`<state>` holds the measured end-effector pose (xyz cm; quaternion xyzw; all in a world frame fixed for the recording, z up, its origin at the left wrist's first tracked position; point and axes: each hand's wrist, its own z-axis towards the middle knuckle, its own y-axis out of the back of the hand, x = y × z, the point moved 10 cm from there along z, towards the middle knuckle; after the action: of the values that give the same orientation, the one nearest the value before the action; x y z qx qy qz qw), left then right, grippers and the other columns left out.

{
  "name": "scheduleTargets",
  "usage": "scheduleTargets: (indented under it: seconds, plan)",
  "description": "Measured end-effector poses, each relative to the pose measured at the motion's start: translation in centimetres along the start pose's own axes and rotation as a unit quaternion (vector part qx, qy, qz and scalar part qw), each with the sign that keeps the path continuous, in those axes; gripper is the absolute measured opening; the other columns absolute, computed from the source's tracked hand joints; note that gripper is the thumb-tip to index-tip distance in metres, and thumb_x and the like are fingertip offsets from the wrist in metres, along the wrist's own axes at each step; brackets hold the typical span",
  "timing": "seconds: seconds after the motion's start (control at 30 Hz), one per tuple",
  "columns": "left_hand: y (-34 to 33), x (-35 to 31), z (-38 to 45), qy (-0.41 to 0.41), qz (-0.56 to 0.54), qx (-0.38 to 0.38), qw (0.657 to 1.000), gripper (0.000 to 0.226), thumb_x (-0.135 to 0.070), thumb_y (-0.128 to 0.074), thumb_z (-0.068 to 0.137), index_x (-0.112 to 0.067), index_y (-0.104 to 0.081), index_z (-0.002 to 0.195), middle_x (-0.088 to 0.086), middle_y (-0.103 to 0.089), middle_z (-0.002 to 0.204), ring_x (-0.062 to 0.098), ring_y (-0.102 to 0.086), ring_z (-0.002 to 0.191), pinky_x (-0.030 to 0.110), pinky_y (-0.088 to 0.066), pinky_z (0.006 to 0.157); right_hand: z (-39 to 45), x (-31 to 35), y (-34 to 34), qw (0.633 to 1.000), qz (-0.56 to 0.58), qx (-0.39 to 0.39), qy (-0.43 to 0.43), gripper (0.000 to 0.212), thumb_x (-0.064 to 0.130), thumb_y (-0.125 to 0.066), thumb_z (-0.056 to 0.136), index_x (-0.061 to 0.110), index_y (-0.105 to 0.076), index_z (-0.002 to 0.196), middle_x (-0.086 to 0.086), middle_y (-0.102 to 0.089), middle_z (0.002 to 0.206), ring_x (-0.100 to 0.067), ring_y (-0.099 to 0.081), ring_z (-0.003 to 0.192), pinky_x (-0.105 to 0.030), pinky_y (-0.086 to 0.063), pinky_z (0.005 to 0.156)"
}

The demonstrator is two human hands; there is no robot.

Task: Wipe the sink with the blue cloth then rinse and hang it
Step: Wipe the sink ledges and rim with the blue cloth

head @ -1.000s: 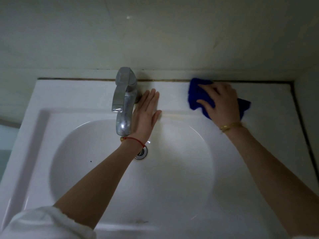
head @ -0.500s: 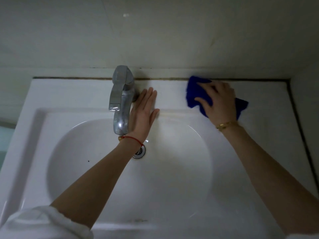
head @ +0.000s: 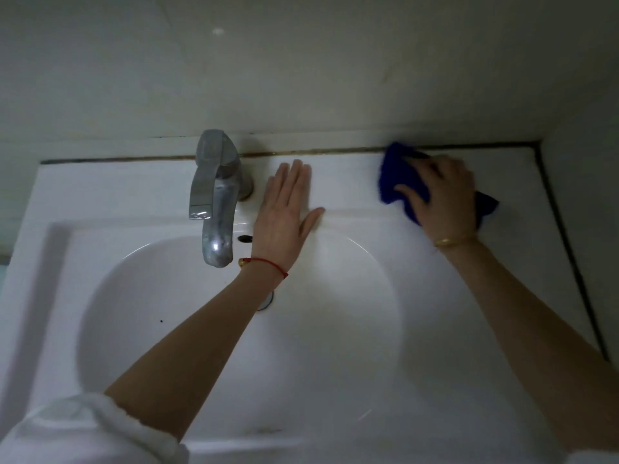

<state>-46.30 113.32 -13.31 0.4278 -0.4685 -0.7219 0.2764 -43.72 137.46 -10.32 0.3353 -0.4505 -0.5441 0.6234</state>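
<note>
A white sink [head: 110, 192] with a round basin fills the view. The blue cloth [head: 397, 180] lies bunched on the sink's back ledge at the right, close to the wall joint. My right hand [head: 442, 199] presses down on it with fingers curled over the cloth. My left hand [head: 284, 212] rests flat on the back ledge, fingers together and thumb apart, just right of the chrome tap [head: 214, 195]. It holds nothing. The cloth's middle is hidden under my right hand.
A drain [head: 266, 301] sits in the basin, mostly hidden by my left forearm. An overflow hole [head: 245, 239] shows behind the tap spout. Pale tiled walls rise behind and at the right, with a dark grimy joint [head: 335, 151] along the sink's edge.
My right hand has slid the blue cloth a little to the right along the back ledge. My left hand stays flat beside the tap.
</note>
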Motion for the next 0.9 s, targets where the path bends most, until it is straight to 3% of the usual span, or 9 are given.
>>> scheduleTargets:
  seconds: [0.1,0.17,0.33,0.47,0.6,0.67,0.73,0.83,0.9]
  plan:
    - [-0.8,-1.1,1.1,-0.024,-0.003,0.007,1.000,0.062,-0.039,-0.043,0.104,-0.006,-0.027,0.154,0.012,-0.025,0.162,0.028,-0.016,0.151,0.042,-0.014,0.124,-1.1,-6.1,1.2,0.984,-0.018,-0.020,-0.176,0.052,0.049,-0.050,0.090,0.009,-0.060,0.122,-0.022,-0.056,0.110,-0.040,-0.051,0.101,-0.045,-0.038,0.082]
    - [-1.2,-1.3,1.1,-0.027,0.001,0.009,1.000,0.060,-0.040,-0.039,0.105,-0.007,-0.028,0.154,0.012,-0.023,0.162,0.027,-0.015,0.151,0.041,-0.013,0.125,-1.4,-5.0,0.8,0.975,-0.027,-0.028,-0.219,0.050,0.048,-0.050,0.091,0.010,-0.060,0.122,-0.020,-0.056,0.112,-0.039,-0.050,0.102,-0.045,-0.038,0.083]
    - [-1.3,-1.3,0.9,-0.024,0.006,0.005,1.000,0.061,-0.042,-0.040,0.104,-0.010,-0.027,0.155,0.010,-0.023,0.162,0.024,-0.014,0.152,0.036,-0.010,0.124,-0.4,5.2,-1.4,0.999,0.045,-0.008,-0.014,0.044,0.043,-0.057,0.090,0.017,-0.060,0.126,-0.010,-0.060,0.109,-0.031,-0.052,0.100,-0.041,-0.040,0.083]
    - [-1.0,-1.3,1.0,-0.023,-0.008,0.000,1.000,0.062,-0.042,-0.044,0.103,-0.010,-0.030,0.154,0.010,-0.026,0.161,0.024,-0.017,0.151,0.036,-0.013,0.124,0.0,2.8,-0.5,0.996,0.067,0.024,0.052,0.047,0.045,-0.057,0.089,0.018,-0.060,0.127,-0.012,-0.060,0.110,-0.035,-0.054,0.097,-0.044,-0.044,0.081]
    - [-0.7,-1.3,1.2,-0.023,-0.027,-0.017,0.999,0.060,-0.041,-0.045,0.101,-0.007,-0.037,0.150,0.011,-0.032,0.159,0.026,-0.023,0.149,0.036,-0.014,0.124,-1.1,-6.9,1.7,0.986,0.020,-0.019,-0.166,0.049,0.046,-0.059,0.088,0.014,-0.060,0.125,-0.021,-0.058,0.110,-0.039,-0.051,0.100,-0.043,-0.039,0.082]
    - [-0.7,-1.3,1.2,-0.025,-0.027,-0.021,0.999,0.060,-0.040,-0.045,0.101,-0.006,-0.038,0.150,0.012,-0.033,0.158,0.027,-0.024,0.149,0.038,-0.016,0.123,-1.7,-6.8,1.3,0.968,-0.010,-0.032,-0.248,0.049,0.048,-0.057,0.089,0.013,-0.060,0.123,-0.020,-0.057,0.112,-0.037,-0.051,0.102,-0.042,-0.038,0.082]
    - [-0.7,-1.4,1.1,-0.023,-0.032,-0.021,0.999,0.060,-0.040,-0.044,0.101,-0.006,-0.038,0.150,0.012,-0.033,0.158,0.027,-0.024,0.149,0.037,-0.016,0.123,-1.2,-3.0,0.4,0.976,-0.009,-0.039,-0.213,0.047,0.048,-0.057,0.089,0.014,-0.062,0.120,-0.017,-0.059,0.108,-0.036,-0.052,0.097,-0.041,-0.039,0.078]
    - [-0.8,-1.5,1.1,-0.017,-0.028,-0.008,0.999,0.062,-0.043,-0.039,0.102,-0.008,-0.034,0.152,0.011,-0.030,0.160,0.026,-0.021,0.150,0.038,-0.014,0.124,-0.6,3.4,-0.8,0.998,0.049,-0.011,-0.043,0.044,0.044,-0.060,0.089,0.017,-0.062,0.124,-0.010,-0.060,0.107,-0.031,-0.052,0.098,-0.039,-0.038,0.082]
    - [-0.9,-1.5,1.1,-0.009,-0.032,0.005,0.999,0.064,-0.046,-0.038,0.101,-0.009,-0.032,0.153,0.011,-0.027,0.161,0.026,-0.018,0.151,0.041,-0.015,0.124,-0.5,3.9,-0.8,0.996,0.078,0.018,0.027,0.045,0.044,-0.060,0.090,0.019,-0.060,0.128,-0.007,-0.059,0.110,-0.030,-0.052,0.100,-0.039,-0.040,0.084]
